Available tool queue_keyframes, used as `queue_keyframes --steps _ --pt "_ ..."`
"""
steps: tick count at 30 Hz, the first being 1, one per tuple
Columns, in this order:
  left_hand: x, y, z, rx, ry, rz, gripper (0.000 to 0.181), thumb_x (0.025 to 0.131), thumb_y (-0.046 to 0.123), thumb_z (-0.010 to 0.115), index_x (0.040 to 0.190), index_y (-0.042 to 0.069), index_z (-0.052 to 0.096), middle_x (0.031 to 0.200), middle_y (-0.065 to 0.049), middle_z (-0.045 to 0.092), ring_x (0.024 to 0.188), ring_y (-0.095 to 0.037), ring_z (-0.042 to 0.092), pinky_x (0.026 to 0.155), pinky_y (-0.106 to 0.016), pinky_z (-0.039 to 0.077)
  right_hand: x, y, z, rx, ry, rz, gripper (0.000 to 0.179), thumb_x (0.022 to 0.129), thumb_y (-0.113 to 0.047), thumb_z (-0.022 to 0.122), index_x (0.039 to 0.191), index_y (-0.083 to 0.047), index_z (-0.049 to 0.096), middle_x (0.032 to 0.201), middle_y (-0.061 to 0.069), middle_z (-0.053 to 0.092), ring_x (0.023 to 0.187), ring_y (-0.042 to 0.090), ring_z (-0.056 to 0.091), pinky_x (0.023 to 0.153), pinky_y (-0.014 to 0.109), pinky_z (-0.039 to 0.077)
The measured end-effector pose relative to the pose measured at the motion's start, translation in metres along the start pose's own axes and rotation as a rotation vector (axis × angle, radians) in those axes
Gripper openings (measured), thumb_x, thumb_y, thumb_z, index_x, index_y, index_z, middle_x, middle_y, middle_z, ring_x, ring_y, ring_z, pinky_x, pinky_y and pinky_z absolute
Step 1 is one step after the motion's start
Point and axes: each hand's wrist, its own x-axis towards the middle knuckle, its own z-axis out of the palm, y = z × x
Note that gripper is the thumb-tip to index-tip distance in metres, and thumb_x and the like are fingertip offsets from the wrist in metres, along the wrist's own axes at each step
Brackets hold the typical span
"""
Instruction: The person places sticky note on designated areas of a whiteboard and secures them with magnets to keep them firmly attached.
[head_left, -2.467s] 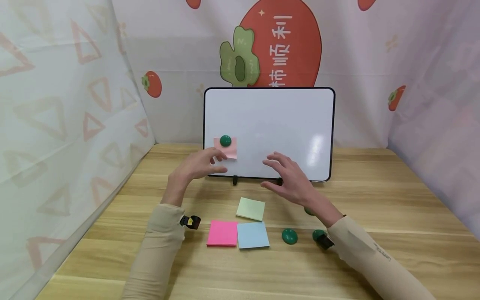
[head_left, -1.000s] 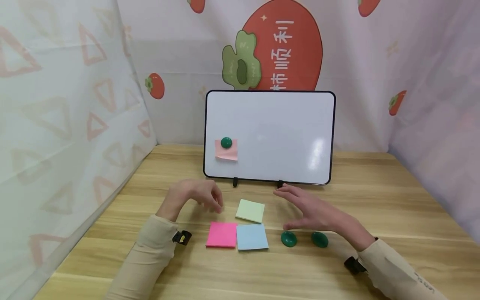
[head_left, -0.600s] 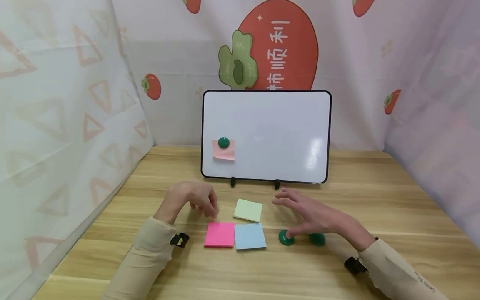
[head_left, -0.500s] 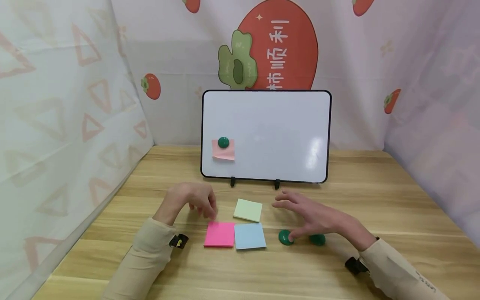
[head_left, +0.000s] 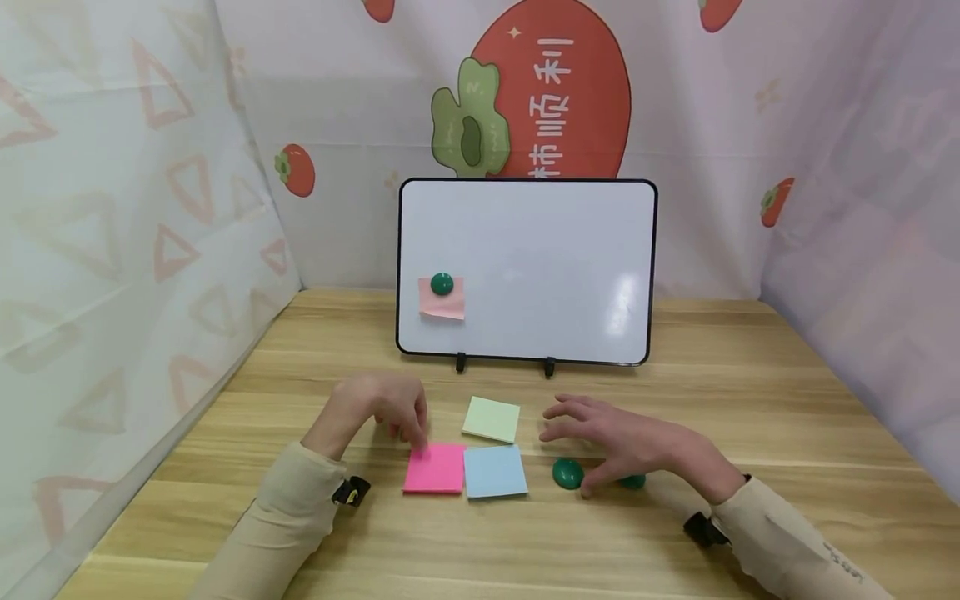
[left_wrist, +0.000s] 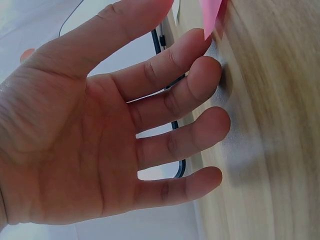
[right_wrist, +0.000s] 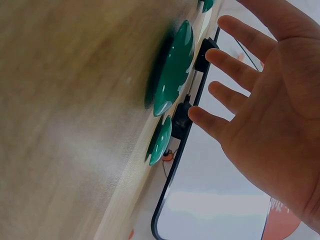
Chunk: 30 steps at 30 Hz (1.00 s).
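Observation:
My left hand [head_left: 397, 414] reaches down to the far left corner of the pink sticky note pad [head_left: 435, 469]. In the left wrist view its fingers are loosely bent, with the index fingertip at a corner of the pink paper [left_wrist: 212, 15] and the thumb apart from it. My right hand [head_left: 622, 437] hovers with spread fingers over the green magnets, holding nothing. Its thumb points down beside one green magnet [head_left: 567, 473]; another magnet [head_left: 634, 482] is partly hidden under the hand. The right wrist view shows a large green magnet [right_wrist: 175, 70] and a smaller-looking one [right_wrist: 161, 141].
A blue sticky note pad [head_left: 495, 472] lies against the pink one, with a pale green pad [head_left: 492, 418] behind. Farther back stands a whiteboard [head_left: 540, 267] on black feet. A light pink note [head_left: 442, 307] hangs on it under a green magnet [head_left: 442, 283].
Both hands have come down from in front of the whiteboard, the left to the pink pad's corner, the right over the magnets. The right thumb has since shifted nearer, past the first magnet's right side.

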Motion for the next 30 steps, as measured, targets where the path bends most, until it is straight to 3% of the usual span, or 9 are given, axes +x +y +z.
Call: queue_keyframes --steps 6,13,23,26,30 --pt "0.000 0.002 0.004 0.007 0.001 -0.008 0.022 0.076 0.032 0.086 0.070 0.017 0.071 0.061 0.003 0.053 0.056 -0.008 0.040 0.051 -0.023 0.027 0.001 -0.002 0.000 -0.031 -0.037 0.018 0.064 0.080 -0.045 0.080 0.137 -0.028 0.055 0.150 0.006 0.044 0.146 0.041 0.028 0.109 0.063 0.034" --pt "0.006 0.006 0.010 0.027 0.018 -0.034 0.025 0.072 0.026 0.089 0.068 0.015 0.067 0.063 0.004 0.053 0.059 -0.010 0.045 0.053 -0.023 0.033 0.002 -0.002 0.001 -0.032 -0.065 0.015 0.050 0.082 -0.041 0.080 0.128 -0.033 0.062 0.147 0.004 0.047 0.145 0.041 0.029 0.109 0.063 0.033" --pt "0.010 0.011 0.012 0.053 0.054 -0.060 0.027 0.072 0.021 0.089 0.064 0.015 0.064 0.061 0.003 0.051 0.056 -0.010 0.043 0.052 -0.024 0.032 0.003 -0.002 0.003 -0.015 -0.038 0.039 0.036 0.083 -0.035 0.080 0.116 -0.034 0.068 0.142 0.003 0.051 0.145 0.042 0.030 0.110 0.063 0.033" --pt "0.006 0.014 0.014 0.109 0.118 -0.084 0.032 0.068 0.021 0.090 0.064 0.014 0.059 0.060 0.003 0.048 0.056 -0.011 0.043 0.052 -0.026 0.033 0.003 -0.003 0.003 -0.009 -0.038 0.044 0.033 0.083 -0.032 0.081 0.114 -0.033 0.069 0.142 0.003 0.052 0.145 0.042 0.029 0.110 0.063 0.033" --pt "0.001 0.020 0.017 0.260 0.243 -0.117 0.041 0.060 0.022 0.093 0.067 0.014 0.053 0.062 0.002 0.045 0.061 -0.014 0.043 0.056 -0.029 0.040 0.004 -0.005 0.001 -0.024 -0.036 0.037 0.032 0.082 -0.032 0.081 0.113 -0.032 0.070 0.142 0.002 0.052 0.145 0.042 0.030 0.111 0.061 0.033"
